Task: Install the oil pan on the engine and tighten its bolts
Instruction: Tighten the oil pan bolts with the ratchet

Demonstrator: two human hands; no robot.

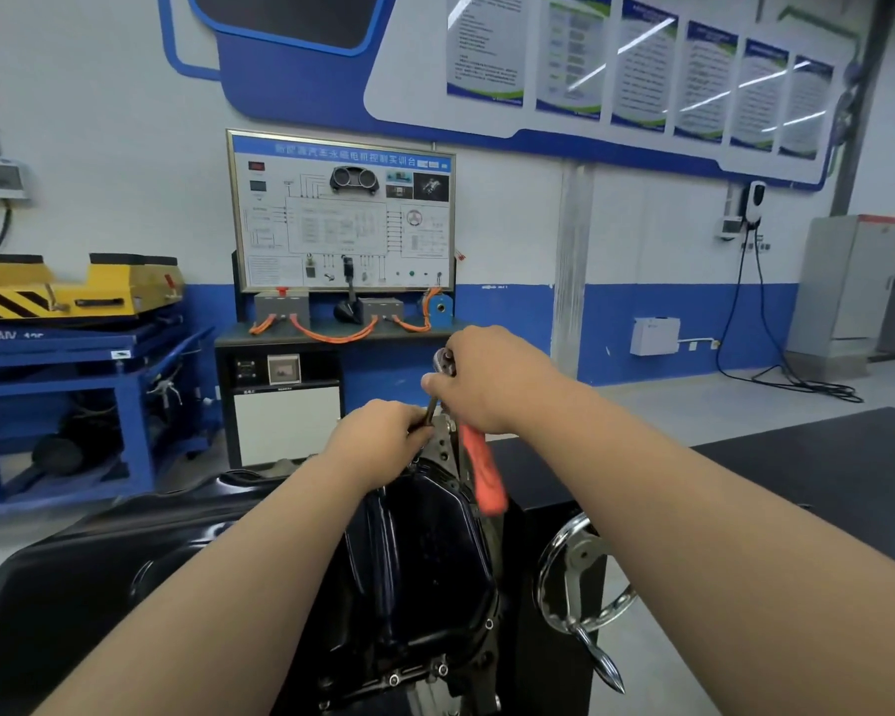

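Nearest, the dark oil pan (419,550) sits on the engine (443,444) (stiff pressed steel, glossy, probably slippery; best held by its flange). At the far end, the left hand (383,431) pinches the extension bar (430,413) and the right hand (492,379) grips the head of the ratchet (481,472).

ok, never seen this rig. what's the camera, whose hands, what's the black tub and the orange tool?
One picture, from a camera worn on a person's head, looking forward and down; no robot. Both bare arms are that person's. The dark shiny tub is the oil pan, sitting on an engine on a stand; the chrome handwheel beside it probably turns the stand. The right hand grips a ratchet near its head, orange handle hanging below. The left hand pinches the thin extension bar under it, at the pan's far edge. Bolts show along the near edge.
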